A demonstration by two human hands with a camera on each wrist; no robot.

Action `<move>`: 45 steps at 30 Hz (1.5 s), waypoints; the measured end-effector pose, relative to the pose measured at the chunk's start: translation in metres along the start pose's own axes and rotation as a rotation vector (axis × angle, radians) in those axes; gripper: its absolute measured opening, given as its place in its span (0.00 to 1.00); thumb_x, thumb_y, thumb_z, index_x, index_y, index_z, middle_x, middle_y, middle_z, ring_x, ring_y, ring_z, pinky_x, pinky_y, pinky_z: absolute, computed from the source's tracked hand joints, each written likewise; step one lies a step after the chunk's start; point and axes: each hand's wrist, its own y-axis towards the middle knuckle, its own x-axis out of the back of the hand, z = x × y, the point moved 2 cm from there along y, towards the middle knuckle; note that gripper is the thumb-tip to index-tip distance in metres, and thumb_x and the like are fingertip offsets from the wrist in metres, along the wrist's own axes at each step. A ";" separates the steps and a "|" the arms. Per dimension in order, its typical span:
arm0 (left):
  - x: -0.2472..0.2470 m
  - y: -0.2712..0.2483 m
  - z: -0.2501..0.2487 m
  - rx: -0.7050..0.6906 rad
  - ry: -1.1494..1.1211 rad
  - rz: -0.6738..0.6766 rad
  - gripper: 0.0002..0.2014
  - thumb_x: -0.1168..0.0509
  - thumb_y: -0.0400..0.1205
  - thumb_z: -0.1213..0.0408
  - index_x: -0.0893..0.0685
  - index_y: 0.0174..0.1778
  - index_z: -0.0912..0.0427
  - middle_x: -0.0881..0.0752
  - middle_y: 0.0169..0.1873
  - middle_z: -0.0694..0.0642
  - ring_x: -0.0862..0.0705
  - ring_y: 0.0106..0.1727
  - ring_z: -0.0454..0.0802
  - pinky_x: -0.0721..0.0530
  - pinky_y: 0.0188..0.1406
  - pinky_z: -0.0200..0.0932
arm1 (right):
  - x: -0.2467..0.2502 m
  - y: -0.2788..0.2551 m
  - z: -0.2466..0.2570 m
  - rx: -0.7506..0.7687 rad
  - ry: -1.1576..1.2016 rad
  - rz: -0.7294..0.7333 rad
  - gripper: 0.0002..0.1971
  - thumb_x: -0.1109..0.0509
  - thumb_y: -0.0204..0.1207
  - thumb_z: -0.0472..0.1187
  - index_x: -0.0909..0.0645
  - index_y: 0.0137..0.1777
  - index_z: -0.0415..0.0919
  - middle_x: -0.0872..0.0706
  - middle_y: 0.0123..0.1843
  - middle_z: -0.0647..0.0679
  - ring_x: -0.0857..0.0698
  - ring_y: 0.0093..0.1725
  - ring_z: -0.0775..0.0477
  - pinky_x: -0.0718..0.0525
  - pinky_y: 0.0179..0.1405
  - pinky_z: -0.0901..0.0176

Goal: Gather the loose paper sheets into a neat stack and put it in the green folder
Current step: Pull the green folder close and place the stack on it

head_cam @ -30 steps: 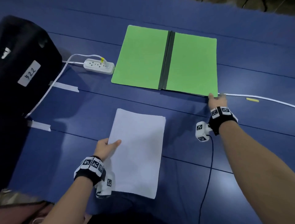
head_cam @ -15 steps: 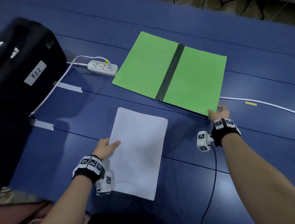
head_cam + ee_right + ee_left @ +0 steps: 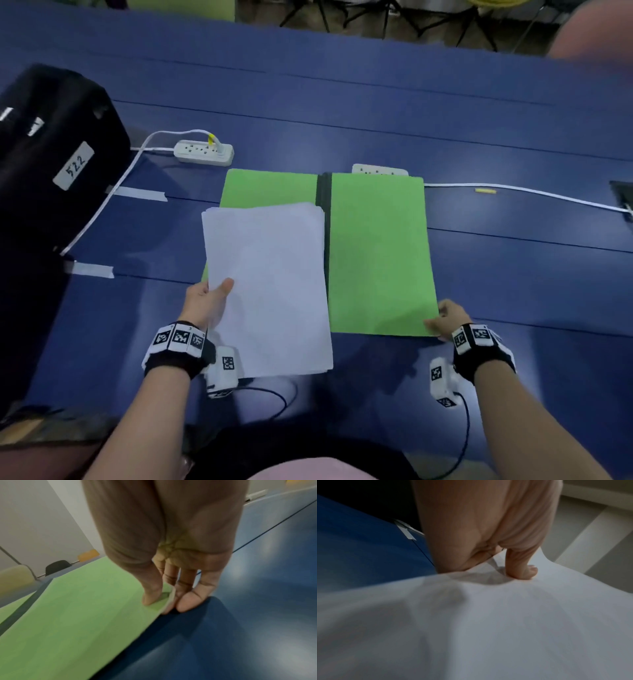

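The green folder [image 3: 376, 253] lies open on the blue table, its dark spine [image 3: 323, 212] running away from me. A neat stack of white paper [image 3: 270, 287] hangs over the folder's left half, its near end sticking out past the folder's near edge. My left hand [image 3: 209, 301] pinches the stack's left edge, thumb on top, seen in the left wrist view as a thumb pressed on the paper [image 3: 488, 615]. My right hand [image 3: 445, 320] pinches the near right corner of the folder [image 3: 77, 608], thumb above and fingers below.
A black case [image 3: 58, 161] labelled 522 stands at the left. A white power strip [image 3: 203, 152] and its cord lie behind the folder's left half; a second strip [image 3: 380, 169] peeks from behind the right half. A white cable [image 3: 531, 193] runs right. Tape strips [image 3: 140, 194] mark the table.
My right hand has pulled the folder toward me and straightened it. My left hand has lifted the paper stack forward over the folder's left half.
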 end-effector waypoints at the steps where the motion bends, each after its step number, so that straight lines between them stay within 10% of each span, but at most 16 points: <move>1: -0.002 -0.003 0.000 0.005 0.019 0.003 0.16 0.33 0.80 0.55 0.17 0.57 0.63 0.14 0.54 0.58 0.15 0.60 0.61 0.19 0.61 0.57 | -0.002 -0.003 -0.007 -0.025 -0.061 0.035 0.11 0.25 0.69 0.34 0.27 0.40 0.36 0.24 0.39 0.40 0.24 0.34 0.43 0.22 0.35 0.53; 12: -0.025 -0.019 0.035 0.125 0.216 0.042 0.37 0.34 0.81 0.55 0.41 0.79 0.72 0.35 0.79 0.65 0.33 0.79 0.62 0.36 0.78 0.52 | -0.025 -0.030 -0.005 -0.077 -0.256 0.022 0.21 0.22 0.64 0.58 0.21 0.28 0.41 0.17 0.31 0.45 0.19 0.34 0.44 0.26 0.28 0.62; 15: -0.021 -0.016 0.037 0.099 0.260 0.036 0.37 0.33 0.80 0.55 0.38 0.78 0.73 0.32 0.78 0.66 0.31 0.78 0.62 0.34 0.78 0.53 | -0.040 -0.008 -0.036 -0.134 -0.480 0.213 0.22 0.22 0.52 0.68 0.17 0.22 0.50 0.11 0.30 0.51 0.15 0.30 0.47 0.17 0.35 0.60; 18: -0.019 -0.012 0.042 0.082 0.278 0.042 0.30 0.30 0.79 0.55 0.26 0.70 0.73 0.20 0.68 0.65 0.22 0.70 0.63 0.26 0.73 0.56 | -0.034 -0.018 -0.034 -0.068 -0.621 0.167 0.14 0.19 0.53 0.56 0.17 0.23 0.48 0.11 0.30 0.53 0.14 0.31 0.49 0.16 0.35 0.61; 22: -0.019 -0.011 0.038 0.018 0.186 0.068 0.11 0.30 0.78 0.58 0.18 0.41 0.64 0.16 0.40 0.59 0.19 0.47 0.53 0.22 0.54 0.48 | -0.013 -0.063 0.032 0.088 -0.323 -0.087 0.25 0.29 0.69 0.63 0.20 0.41 0.38 0.15 0.38 0.46 0.16 0.41 0.43 0.15 0.45 0.54; 25: -0.029 -0.026 0.011 -0.082 0.105 0.110 0.07 0.32 0.80 0.62 0.18 0.39 0.60 0.17 0.35 0.54 0.20 0.40 0.50 0.22 0.46 0.43 | -0.028 -0.078 0.073 0.343 0.177 0.135 0.26 0.32 0.72 0.62 0.20 0.60 0.43 0.14 0.56 0.45 0.15 0.56 0.44 0.17 0.58 0.50; 29: -0.050 -0.054 -0.034 -0.238 0.012 0.171 0.06 0.34 0.82 0.67 0.20 0.39 0.59 0.19 0.29 0.49 0.18 0.27 0.41 0.21 0.26 0.31 | -0.056 -0.089 0.096 0.317 0.720 0.457 0.55 0.22 0.46 0.72 0.29 0.73 0.44 0.17 0.68 0.44 0.17 0.66 0.43 0.19 0.65 0.47; 32: -0.072 -0.068 -0.059 -0.316 -0.109 0.223 0.03 0.35 0.82 0.70 0.18 0.48 0.64 0.16 0.33 0.50 0.17 0.22 0.30 0.21 0.23 0.24 | -0.054 -0.092 0.104 0.341 0.896 0.436 0.49 0.14 0.40 0.63 0.20 0.63 0.40 0.10 0.57 0.45 0.11 0.55 0.44 0.12 0.54 0.48; 36: -0.097 -0.078 -0.082 -0.406 -0.133 0.265 0.03 0.33 0.80 0.66 0.16 0.46 0.62 0.13 0.36 0.50 0.15 0.26 0.31 0.17 0.31 0.33 | -0.017 -0.097 0.110 0.461 0.976 0.074 0.16 0.25 0.72 0.39 0.17 0.57 0.31 0.09 0.46 0.45 0.09 0.42 0.49 0.11 0.43 0.59; 39: -0.117 -0.083 -0.085 -0.439 -0.120 0.355 0.08 0.29 0.77 0.65 0.15 0.50 0.60 0.11 0.43 0.51 0.11 0.38 0.36 0.14 0.39 0.32 | 0.002 -0.099 0.105 0.516 0.926 -0.046 0.04 0.28 0.75 0.31 0.15 0.48 0.33 0.09 0.31 0.58 0.11 0.31 0.62 0.15 0.34 0.67; 45: -0.140 -0.078 -0.065 -0.301 -0.137 0.394 0.20 0.23 0.72 0.68 0.17 0.60 0.64 0.13 0.57 0.62 0.13 0.57 0.56 0.16 0.59 0.48 | -0.009 -0.094 0.092 0.467 0.792 -0.010 0.17 0.19 0.65 0.33 0.21 0.46 0.51 0.13 0.47 0.55 0.14 0.48 0.56 0.18 0.57 0.54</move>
